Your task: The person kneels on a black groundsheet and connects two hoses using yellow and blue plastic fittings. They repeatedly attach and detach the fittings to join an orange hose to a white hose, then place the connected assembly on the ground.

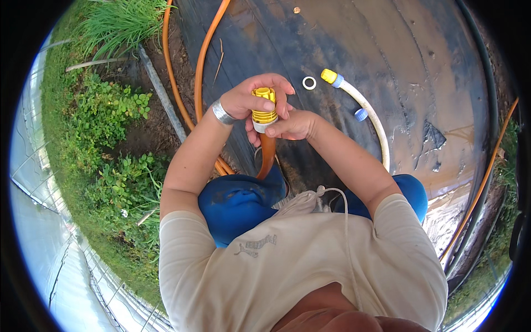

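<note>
A yellow plastic hose fitting (264, 103) with a ribbed body stands upright on the end of a thick orange hose (268, 151). My left hand (244, 97) wraps the fitting's upper part, thumb across its ribs. Around its base sits a whitish collar (265, 125), which my right hand (292, 124) grips from the right with the thumb in front. To the right, a white plastic ring (309, 83) lies on the wet black ground sheet (332, 37). Beyond it rests a white hose (375, 120) whose end carries a yellow and blue connector (330, 77). A loose blue hose nut (361, 114) lies inside its curve.
More orange hose (201, 62) runs along the left edge of the sheet, beside a grey bar (161, 91) and green plants (112, 108). Muddy water covers much of the sheet. A black pipe (483, 58) borders the right side. My blue-clad knees (236, 199) are close below my hands.
</note>
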{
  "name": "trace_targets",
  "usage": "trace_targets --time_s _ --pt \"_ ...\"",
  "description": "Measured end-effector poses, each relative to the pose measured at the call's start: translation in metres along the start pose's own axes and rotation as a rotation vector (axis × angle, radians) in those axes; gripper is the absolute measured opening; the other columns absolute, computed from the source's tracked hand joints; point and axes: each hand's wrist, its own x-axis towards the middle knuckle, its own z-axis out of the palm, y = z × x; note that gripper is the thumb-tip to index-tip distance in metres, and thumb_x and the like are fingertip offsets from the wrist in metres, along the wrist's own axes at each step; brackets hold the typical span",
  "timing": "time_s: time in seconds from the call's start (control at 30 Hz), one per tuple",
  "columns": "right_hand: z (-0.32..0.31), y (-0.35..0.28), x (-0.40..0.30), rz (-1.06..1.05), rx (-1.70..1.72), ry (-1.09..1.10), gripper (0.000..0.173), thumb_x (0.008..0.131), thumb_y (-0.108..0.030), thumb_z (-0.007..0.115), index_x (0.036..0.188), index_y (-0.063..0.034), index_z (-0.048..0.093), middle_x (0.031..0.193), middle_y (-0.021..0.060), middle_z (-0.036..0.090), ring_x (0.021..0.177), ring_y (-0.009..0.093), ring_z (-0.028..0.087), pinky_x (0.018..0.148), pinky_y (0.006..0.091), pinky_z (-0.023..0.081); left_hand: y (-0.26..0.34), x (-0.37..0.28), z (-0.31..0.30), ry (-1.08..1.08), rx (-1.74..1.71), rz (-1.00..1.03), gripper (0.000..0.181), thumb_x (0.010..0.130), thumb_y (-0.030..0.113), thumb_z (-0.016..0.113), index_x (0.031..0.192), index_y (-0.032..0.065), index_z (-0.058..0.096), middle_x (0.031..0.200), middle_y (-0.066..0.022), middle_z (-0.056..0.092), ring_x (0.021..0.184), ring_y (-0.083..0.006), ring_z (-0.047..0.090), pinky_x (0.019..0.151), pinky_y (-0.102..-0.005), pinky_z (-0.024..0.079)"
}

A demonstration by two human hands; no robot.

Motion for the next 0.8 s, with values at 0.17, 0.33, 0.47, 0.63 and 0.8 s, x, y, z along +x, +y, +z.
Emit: trace_targets --time_s 0.17,0.33,0.47,0.63,0.8 --pt "0.013 -0.004 0.001 -0.024 -0.025 0.05 0.042 0.079 -0.01 0.078 0.115 -0.0025 0.059 0.098 0.0074 0.064 0.093 0.02 0.065 0.087 0.0351 0.054 0.008 0.001 0.005 -0.038 0.022 0.036 0.051 0.082 0.017 0.07 0.127 0.0007 0.051 0.091 -0.012 0.067 0.092 -0.0229 0.067 0.095 -0.0384 0.05" --pt "0.013 -0.004 0.007 -0.037 -0.018 -0.058 0.045 0.077 -0.011 0.08 0.116 -0.0034 0.057 0.091 0.0037 0.062 0.087 0.015 0.061 0.079 0.031 0.053 0.014 0.0 0.005 -0.053 0.114 0.006 0.054 0.084 0.018 0.07 0.13 0.0008 0.048 0.085 -0.0119 0.065 0.088 -0.0248 0.067 0.093 -0.0391 0.052" --pt "0.022 -0.008 0.011 -0.021 -0.081 0.106 0.048 0.075 -0.006 0.079 0.117 -0.0043 0.055 0.094 0.0036 0.06 0.09 0.015 0.06 0.079 0.03 0.052 0.029 -0.001 0.02 0.118 0.163 0.008 0.046 0.086 0.014 0.066 0.127 0.0014 0.049 0.075 -0.0056 0.06 0.074 -0.0163 0.063 0.08 -0.0332 0.053" --pt "0.053 -0.009 0.01 -0.076 -0.149 0.332 0.049 0.072 0.002 0.074 0.116 -0.0061 0.053 0.104 0.0048 0.058 0.099 0.015 0.059 0.084 0.0297 0.051 0.043 -0.002 0.056 0.39 0.272 -0.106 0.031 0.087 0.01 0.061 0.116 0.0033 0.052 0.07 -0.0016 0.056 0.063 -0.011 0.058 0.065 -0.0274 0.048" --pt "0.054 -0.001 0.012 -0.059 -0.18 0.39 0.052 0.069 0.004 0.072 0.116 -0.0048 0.052 0.109 0.006 0.057 0.106 0.018 0.056 0.089 0.0312 0.048 0.031 -0.004 0.059 0.5 0.304 -0.104 0.015 0.088 0.007 0.059 0.102 0.0051 0.053 0.07 -0.0013 0.055 0.062 -0.0112 0.058 0.062 -0.0269 0.049"
